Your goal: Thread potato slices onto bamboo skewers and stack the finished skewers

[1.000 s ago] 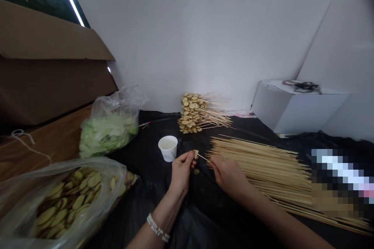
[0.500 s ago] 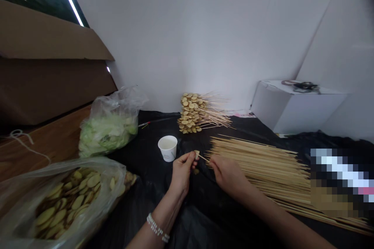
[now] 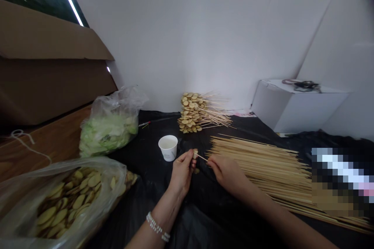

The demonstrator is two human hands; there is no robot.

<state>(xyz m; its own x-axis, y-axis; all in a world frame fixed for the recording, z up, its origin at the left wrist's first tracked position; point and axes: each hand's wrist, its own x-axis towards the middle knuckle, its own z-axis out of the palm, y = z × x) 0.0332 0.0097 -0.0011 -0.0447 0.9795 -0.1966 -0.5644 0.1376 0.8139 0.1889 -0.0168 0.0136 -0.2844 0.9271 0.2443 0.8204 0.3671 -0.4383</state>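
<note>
Between thumb and fingers, my left hand point(image 3: 183, 167) pinches a pale potato slice point(image 3: 195, 153), just right of the white paper cup point(image 3: 168, 148). My right hand point(image 3: 224, 169) is closed on a thin wooden skewer point(image 3: 202, 158), whose far end meets the slice. Many loose skewers point(image 3: 257, 159) lie in a wide layer beside and beyond my right hand. Skewered slices point(image 3: 191, 113) are stacked by the wall, their sticks pointing right. An open plastic bag point(image 3: 112, 167) at lower left holds many potato slices point(image 3: 78, 202).
A clear bag of green vegetables point(image 3: 109, 130) stands at left, behind the open bag. The white box point(image 3: 309, 109) at right has a dark item on top. A cardboard box point(image 3: 52, 85) stands at far left. A black sheet point(image 3: 146, 198) covers the work surface.
The slice and my left fingertips have shifted slightly, and the slice is turned differently. My right hand has moved slightly left with the skewer.
</note>
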